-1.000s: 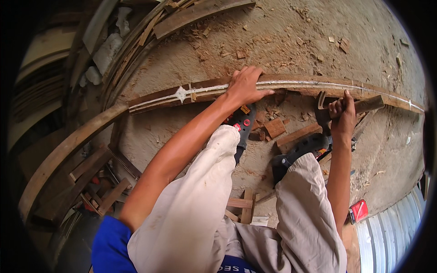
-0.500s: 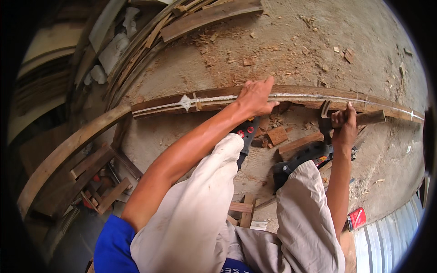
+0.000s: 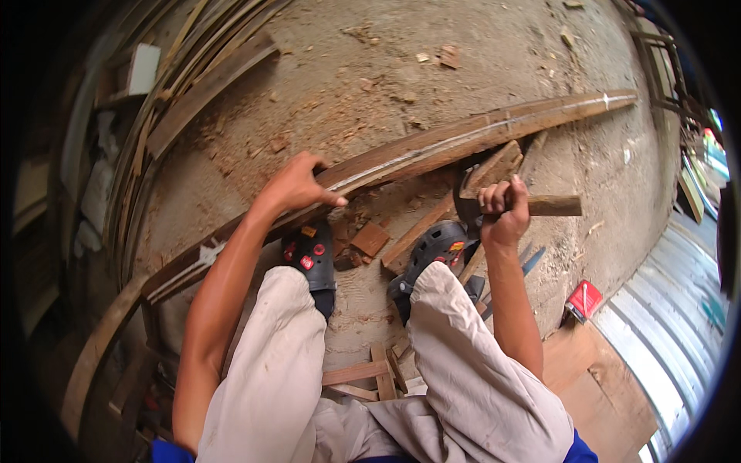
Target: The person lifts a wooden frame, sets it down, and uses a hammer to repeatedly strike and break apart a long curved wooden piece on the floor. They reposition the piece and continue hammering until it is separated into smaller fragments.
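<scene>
A long wooden beam (image 3: 417, 147) with a white stripe and white star-shaped marks lies across in front of me, its right end farther away. My left hand (image 3: 297, 185) grips the beam left of its middle, thumb on the near side and fingers over the far edge. My right hand (image 3: 503, 207) is closed around a hammer near its dark metal head (image 3: 468, 207). The hammer's wooden handle (image 3: 557, 205) sticks out to the right. It is held on the near side of the beam, above my right shoe (image 3: 438, 251).
Wood offcuts (image 3: 370, 239) lie between my feet and the beam. Long strips and planks (image 3: 212, 96) are stacked at the far left. A curved wooden piece (image 3: 100, 351) meets the beam's left end. A red box (image 3: 584, 300) sits beside corrugated metal sheeting (image 3: 656, 324) on the right.
My view has turned toward the right, so the beam now slants up to the right. My left hand stays on the beam; my right hand still holds the hammer, now slightly farther from the beam.
</scene>
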A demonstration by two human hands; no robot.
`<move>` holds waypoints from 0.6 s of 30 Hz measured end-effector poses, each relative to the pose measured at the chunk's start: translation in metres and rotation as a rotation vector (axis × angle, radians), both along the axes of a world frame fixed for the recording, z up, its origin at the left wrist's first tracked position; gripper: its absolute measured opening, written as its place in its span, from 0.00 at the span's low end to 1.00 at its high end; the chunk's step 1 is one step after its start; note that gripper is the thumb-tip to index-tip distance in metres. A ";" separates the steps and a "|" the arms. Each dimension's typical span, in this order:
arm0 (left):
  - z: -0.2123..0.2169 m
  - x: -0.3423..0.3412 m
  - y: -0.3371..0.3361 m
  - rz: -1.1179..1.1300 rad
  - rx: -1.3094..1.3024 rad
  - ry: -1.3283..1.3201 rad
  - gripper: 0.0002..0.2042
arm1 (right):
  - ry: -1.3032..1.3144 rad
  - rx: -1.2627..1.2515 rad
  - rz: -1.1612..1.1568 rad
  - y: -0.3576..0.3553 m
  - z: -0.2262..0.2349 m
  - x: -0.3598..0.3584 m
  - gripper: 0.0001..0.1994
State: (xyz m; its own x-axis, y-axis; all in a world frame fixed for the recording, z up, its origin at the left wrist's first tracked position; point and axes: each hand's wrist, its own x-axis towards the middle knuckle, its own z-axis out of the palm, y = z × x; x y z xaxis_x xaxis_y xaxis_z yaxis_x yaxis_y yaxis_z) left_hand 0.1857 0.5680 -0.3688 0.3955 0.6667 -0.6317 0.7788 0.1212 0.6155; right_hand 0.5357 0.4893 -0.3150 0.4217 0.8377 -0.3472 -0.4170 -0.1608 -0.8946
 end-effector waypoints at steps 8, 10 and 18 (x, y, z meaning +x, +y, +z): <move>0.028 0.007 -0.001 0.033 0.332 0.045 0.30 | -0.046 -0.039 -0.063 -0.013 0.003 0.005 0.20; 0.032 0.008 -0.001 0.007 0.505 0.105 0.28 | -0.037 -0.018 -0.058 -0.013 0.004 0.007 0.19; 0.026 -0.019 -0.001 0.025 0.740 0.175 0.24 | -0.033 0.051 -0.055 -0.015 0.008 0.014 0.18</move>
State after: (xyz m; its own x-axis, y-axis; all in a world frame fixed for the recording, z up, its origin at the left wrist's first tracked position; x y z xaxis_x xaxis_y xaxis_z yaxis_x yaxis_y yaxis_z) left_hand 0.1663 0.5675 -0.3429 0.3105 0.9481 -0.0683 0.8748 -0.2568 0.4109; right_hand 0.5494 0.4743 -0.3072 0.4781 0.8293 -0.2893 -0.3939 -0.0920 -0.9145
